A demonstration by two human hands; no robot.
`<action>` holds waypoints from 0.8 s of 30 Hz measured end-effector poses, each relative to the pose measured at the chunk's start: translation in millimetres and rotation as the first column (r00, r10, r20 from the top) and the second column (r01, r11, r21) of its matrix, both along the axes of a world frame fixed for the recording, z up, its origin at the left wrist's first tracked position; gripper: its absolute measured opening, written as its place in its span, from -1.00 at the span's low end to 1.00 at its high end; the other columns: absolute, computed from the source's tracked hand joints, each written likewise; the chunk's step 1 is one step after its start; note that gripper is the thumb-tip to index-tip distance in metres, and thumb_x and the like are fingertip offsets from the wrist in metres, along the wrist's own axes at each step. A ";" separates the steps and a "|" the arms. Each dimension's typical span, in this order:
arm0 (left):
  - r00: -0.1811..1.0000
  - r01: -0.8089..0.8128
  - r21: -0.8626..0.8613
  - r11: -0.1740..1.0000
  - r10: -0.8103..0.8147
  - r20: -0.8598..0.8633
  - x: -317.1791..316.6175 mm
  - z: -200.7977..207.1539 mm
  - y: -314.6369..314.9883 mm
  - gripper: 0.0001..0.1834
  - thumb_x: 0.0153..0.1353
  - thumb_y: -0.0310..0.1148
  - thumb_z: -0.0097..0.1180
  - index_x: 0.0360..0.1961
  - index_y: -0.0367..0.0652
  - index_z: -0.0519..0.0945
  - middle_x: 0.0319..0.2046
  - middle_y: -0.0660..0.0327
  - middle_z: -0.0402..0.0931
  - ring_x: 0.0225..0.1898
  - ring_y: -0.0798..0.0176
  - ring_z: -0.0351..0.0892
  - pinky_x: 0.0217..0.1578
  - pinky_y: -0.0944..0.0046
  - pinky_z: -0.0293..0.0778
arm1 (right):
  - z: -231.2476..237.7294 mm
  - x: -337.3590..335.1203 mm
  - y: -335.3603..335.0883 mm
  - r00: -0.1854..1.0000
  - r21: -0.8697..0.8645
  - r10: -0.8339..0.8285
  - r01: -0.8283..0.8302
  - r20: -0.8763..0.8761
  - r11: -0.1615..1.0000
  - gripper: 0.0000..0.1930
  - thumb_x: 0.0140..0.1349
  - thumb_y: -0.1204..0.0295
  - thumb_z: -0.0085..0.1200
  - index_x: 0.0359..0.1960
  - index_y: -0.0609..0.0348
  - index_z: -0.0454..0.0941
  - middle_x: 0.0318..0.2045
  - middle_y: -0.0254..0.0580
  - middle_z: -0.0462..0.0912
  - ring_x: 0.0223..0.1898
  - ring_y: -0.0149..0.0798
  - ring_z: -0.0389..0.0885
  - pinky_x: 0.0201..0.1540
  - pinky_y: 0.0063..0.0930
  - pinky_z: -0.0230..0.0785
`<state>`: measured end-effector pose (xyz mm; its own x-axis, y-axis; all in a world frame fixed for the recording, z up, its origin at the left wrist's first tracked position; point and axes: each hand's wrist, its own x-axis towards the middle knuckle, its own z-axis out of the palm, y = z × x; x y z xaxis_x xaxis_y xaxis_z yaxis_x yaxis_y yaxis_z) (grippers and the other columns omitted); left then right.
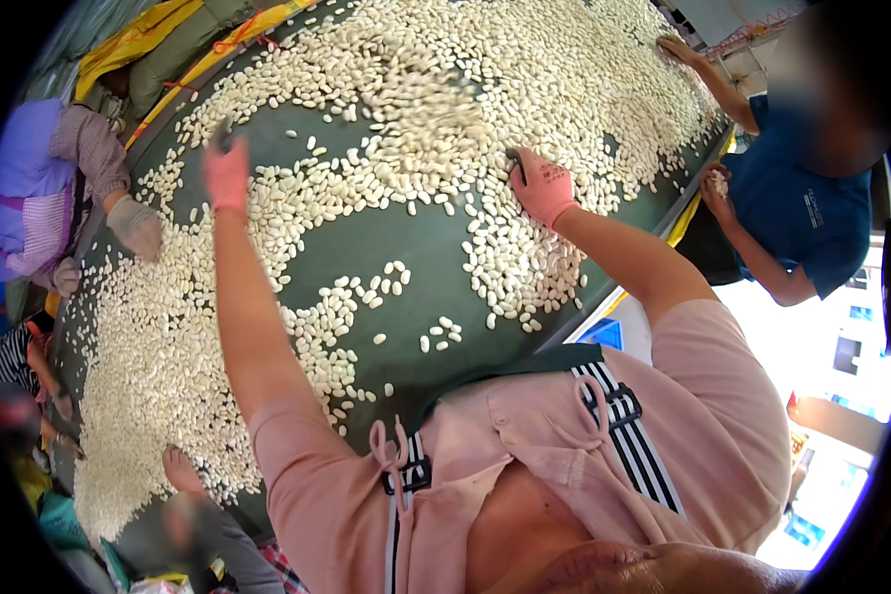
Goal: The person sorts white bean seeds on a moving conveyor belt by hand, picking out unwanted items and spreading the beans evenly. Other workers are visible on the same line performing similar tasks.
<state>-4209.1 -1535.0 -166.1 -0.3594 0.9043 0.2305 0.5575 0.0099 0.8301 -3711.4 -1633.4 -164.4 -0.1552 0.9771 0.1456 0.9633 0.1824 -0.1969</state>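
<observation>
Countless white cocoons (436, 109) cover the green table (406, 233) under our two gloved hands.
Our left hand (228, 176) is raised, fingers together; our right hand (543, 186) presses flat on the cocoons, fingers slightly apart. Co-workers' hands (137, 228) crowd the table's edges.

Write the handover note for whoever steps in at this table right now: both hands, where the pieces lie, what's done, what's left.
Left hand: pink glove, stretched out over the green table, at the edge of the white oval pieces; whether it holds any cannot be told.
Right hand: pink glove, pressed flat on the pieces, grip open.
Pieces: thick at the far side and left edge, thin near the body.
Done: a bare green patch in the middle.
Left: most pieces remain spread out.
Other people's hands work at the rim.
</observation>
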 end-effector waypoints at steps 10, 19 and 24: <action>0.976 -0.135 0.083 0.987 0.147 -0.162 14.2 -23.0 -107.0 -0.21 0.14 0.13 0.20 0.30 -0.12 0.38 0.25 -0.11 0.35 0.34 -0.05 0.24 0.34 0.07 0.16 | 4.2 -5.6 1.9 1.000 -0.003 0.007 -0.007 -0.014 1.000 -0.73 0.36 0.24 -0.12 -0.02 0.04 0.44 -0.26 -0.11 0.68 -0.23 -0.03 0.65 -0.18 -0.15 0.45; 0.883 0.393 -0.107 0.913 -0.407 -0.234 139.6 23.9 -187.0 -0.37 0.08 -0.36 0.26 0.22 -0.19 0.41 0.24 -0.10 0.28 0.30 -0.15 0.22 0.32 -0.03 0.15 | 54.6 60.2 91.3 0.800 -0.047 -0.599 0.597 -0.026 0.801 -0.64 0.32 0.12 -0.10 -0.05 0.04 0.58 -0.07 -0.06 0.67 -0.06 -0.02 0.63 0.02 -0.16 0.43; 0.992 0.051 -0.038 0.998 -0.046 0.115 65.2 13.4 -206.1 -0.64 0.27 -0.55 0.06 0.10 -0.27 0.52 0.06 0.11 0.48 0.05 0.21 0.47 0.12 0.25 0.36 | 43.6 87.6 145.8 0.830 -0.083 -0.417 0.477 0.371 0.875 -0.65 0.26 0.28 -0.07 -0.04 0.16 0.61 -0.01 -0.06 0.66 0.02 -0.01 0.63 0.06 -0.17 0.46</action>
